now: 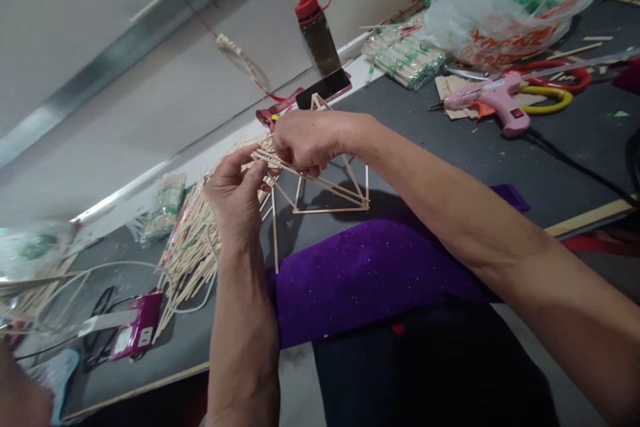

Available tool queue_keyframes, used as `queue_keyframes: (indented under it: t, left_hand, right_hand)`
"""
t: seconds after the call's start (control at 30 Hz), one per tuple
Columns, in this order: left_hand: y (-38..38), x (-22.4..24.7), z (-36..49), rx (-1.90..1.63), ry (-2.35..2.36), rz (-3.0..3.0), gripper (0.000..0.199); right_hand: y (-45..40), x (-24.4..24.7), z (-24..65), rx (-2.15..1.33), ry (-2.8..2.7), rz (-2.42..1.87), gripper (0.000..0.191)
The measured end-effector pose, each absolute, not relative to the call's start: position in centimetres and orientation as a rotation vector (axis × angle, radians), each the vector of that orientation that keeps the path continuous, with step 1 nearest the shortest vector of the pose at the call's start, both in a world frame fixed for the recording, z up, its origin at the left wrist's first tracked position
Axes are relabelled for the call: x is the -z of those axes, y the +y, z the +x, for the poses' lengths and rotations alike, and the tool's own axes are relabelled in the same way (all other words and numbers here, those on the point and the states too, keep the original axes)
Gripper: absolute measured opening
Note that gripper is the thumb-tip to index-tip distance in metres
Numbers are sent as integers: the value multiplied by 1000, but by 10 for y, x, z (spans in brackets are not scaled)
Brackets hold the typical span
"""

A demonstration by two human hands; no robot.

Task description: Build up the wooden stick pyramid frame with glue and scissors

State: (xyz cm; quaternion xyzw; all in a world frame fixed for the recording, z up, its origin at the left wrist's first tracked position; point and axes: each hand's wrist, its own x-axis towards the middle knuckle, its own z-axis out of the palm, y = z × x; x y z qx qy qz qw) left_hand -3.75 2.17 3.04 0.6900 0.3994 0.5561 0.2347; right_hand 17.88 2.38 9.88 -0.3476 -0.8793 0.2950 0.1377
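Thin wooden sticks joined at their ends form an open, angular stick frame (330, 211) above the dark table. My left hand (237, 183) pinches a corner of this frame, where several sticks meet, between thumb and fingers. Just right of it, my right hand (313, 140) reaches across with its fingers curled down at the upper sticks. Its fingertips are partly hidden, and what they grip does not show. One peak of the frame rises behind my right wrist. Under my forearms lies a purple cloth (370, 280) along the table's front edge.
Loose sticks (195, 260) spread to the left, near a magenta box (137, 327) with cables. A pink glue gun (493, 100), scissors (547, 100), packed chopsticks (405, 57) and a plastic bag (480, 13) lie right. A bottle (320, 40) and phone (325, 88) are behind.
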Motion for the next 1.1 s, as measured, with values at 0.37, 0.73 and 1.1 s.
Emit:
queue_keyframes:
  t: [0.37,0.73,1.1]
  left_hand:
    - [16,-35,-30,-1536,1165,1817,22]
    - [12,-38,-29,-1545,1102,1784,22]
    - [22,-39,-33,-1513,1098,1810,23]
  right_hand:
    - [23,-101,180,-897,-2557,-1015,25]
    - [27,-96,178,-918,-2524,-984,23]
    - [24,-96,177,-861,-2526,-1003,23]
